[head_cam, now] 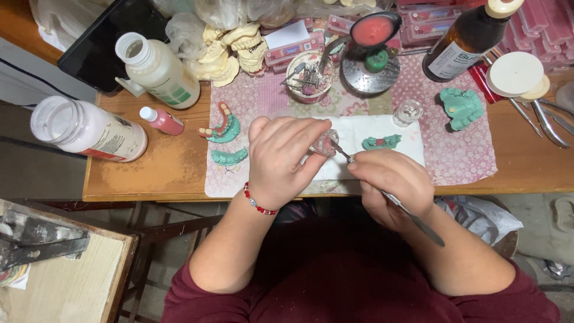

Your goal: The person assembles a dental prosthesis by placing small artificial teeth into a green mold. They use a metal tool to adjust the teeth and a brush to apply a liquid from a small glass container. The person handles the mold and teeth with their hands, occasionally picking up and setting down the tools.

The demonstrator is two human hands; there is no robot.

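Along the desk's left edge: 1 clear plastic jar of white powder [84, 127] on its side with a white-and-red label, and 1 cream plastic bottle with a green-patterned label [158, 69], uncapped, leaning toward the back. Near the back right corner: 1 brown glass bottle with a white label and cream cap [469, 37]. Beside the cream bottle: 1 small pink squeeze bottle with a white cap [162, 120].

Left hand [281, 158] palm down over the white paper towel [382, 128] near the desk's front edge, fingers curled and pinching a small clear glass cup [324, 142]. Right hand [391, 185] just beside it, fingers pressed together around a thin metal spatula [394, 200]. Spatula's long axis diagonal, tip up-left into the cup, handle down-right past the desk's front edge. Left of the hands: 2 green dental casts [226, 140].
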